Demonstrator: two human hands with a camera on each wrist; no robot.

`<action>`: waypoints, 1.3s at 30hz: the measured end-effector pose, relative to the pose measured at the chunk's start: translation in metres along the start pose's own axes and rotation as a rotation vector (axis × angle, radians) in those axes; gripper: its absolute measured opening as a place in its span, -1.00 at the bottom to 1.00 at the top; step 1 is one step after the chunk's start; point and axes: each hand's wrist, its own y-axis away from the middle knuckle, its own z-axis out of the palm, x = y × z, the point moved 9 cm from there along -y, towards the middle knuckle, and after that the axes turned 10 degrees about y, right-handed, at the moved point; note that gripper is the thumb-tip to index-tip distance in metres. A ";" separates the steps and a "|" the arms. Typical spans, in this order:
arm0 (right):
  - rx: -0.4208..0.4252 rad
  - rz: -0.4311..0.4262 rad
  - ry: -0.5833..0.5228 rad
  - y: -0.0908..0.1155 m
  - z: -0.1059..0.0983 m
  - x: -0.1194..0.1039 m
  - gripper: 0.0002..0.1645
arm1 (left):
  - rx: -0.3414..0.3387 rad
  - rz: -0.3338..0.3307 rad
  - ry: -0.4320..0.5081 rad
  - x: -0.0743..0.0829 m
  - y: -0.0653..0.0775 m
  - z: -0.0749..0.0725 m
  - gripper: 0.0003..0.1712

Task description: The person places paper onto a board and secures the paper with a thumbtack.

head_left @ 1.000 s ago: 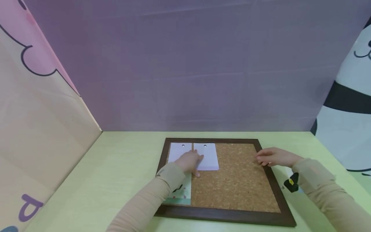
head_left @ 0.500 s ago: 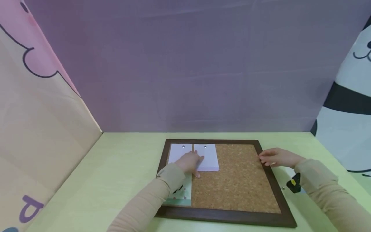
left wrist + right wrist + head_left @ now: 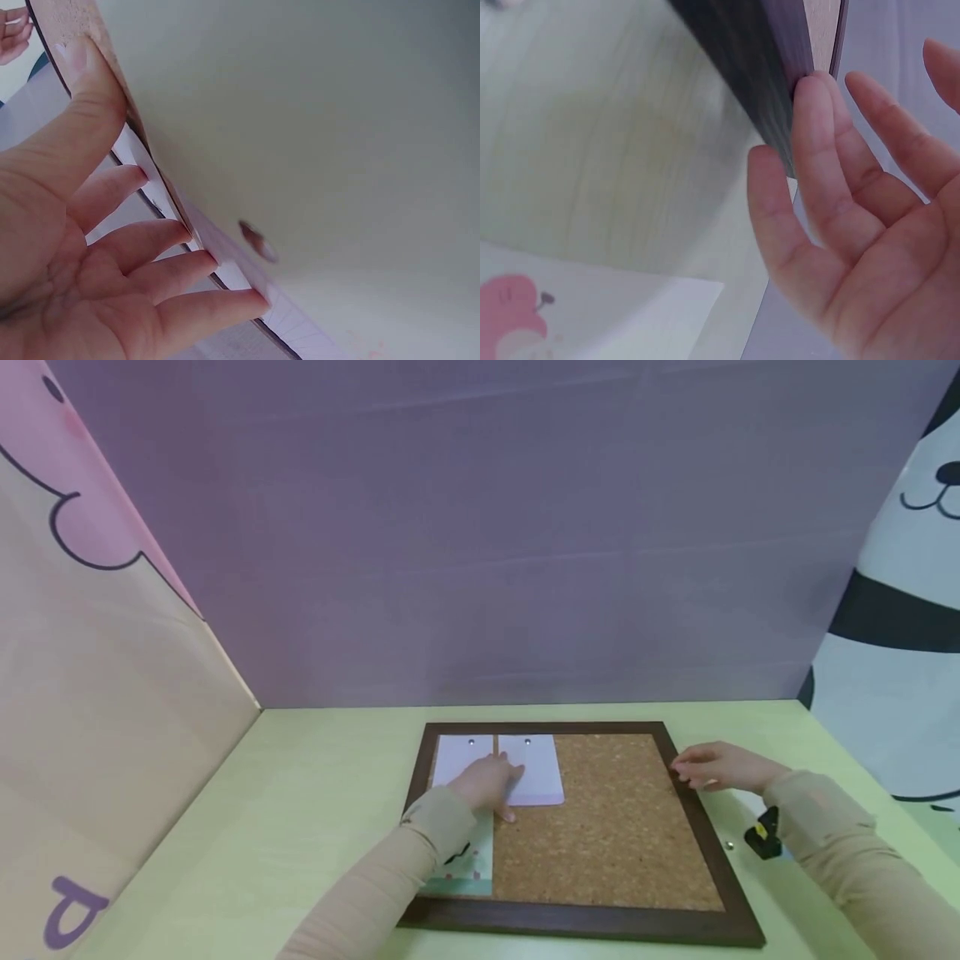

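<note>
A cork board [image 3: 600, 843] in a dark brown frame [image 3: 577, 921] lies on the table. Two white sheets [image 3: 536, 777] sit side by side along its top left, each with a small metal pushpin [image 3: 527, 742] near its top edge. Across these sheets rests my left hand [image 3: 486, 783], fingers spread and thumb over the cork. In the left wrist view its fingertips [image 3: 255, 301] touch the paper. Below that forearm shows part of a pale green patterned sheet [image 3: 476, 887]. My right hand [image 3: 727, 767] touches the frame's right side with its fingertips; the right wrist view shows nothing pinched.
A small pushpin [image 3: 729, 845] lies on the table just right of the frame. A white sheet with a pink drawing [image 3: 510, 307] lies under the right forearm, mostly hidden in the head view. A purple backdrop [image 3: 480, 552] stands behind the table, with printed side walls.
My right hand has shifted slightly right, from the cork's edge onto the frame's side. The left hand stays in place. The head view has tilted a little.
</note>
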 end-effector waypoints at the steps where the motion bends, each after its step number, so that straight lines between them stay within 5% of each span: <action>1: 0.000 0.000 0.001 0.000 0.000 0.001 -0.38 | 0.000 0.001 0.001 -0.001 -0.001 0.001 -0.04; 15: 0.024 0.037 0.072 0.007 -0.014 0.010 -0.43 | 0.007 0.010 -0.018 0.003 0.005 -0.002 -0.05; 32: 0.147 0.046 0.354 0.021 -0.040 0.037 -0.45 | 0.009 0.027 -0.052 0.000 -0.001 0.003 -0.06; 39: 0.159 0.054 0.366 0.026 -0.042 0.047 -0.40 | 0.012 0.019 -0.057 -0.001 -0.002 0.004 -0.05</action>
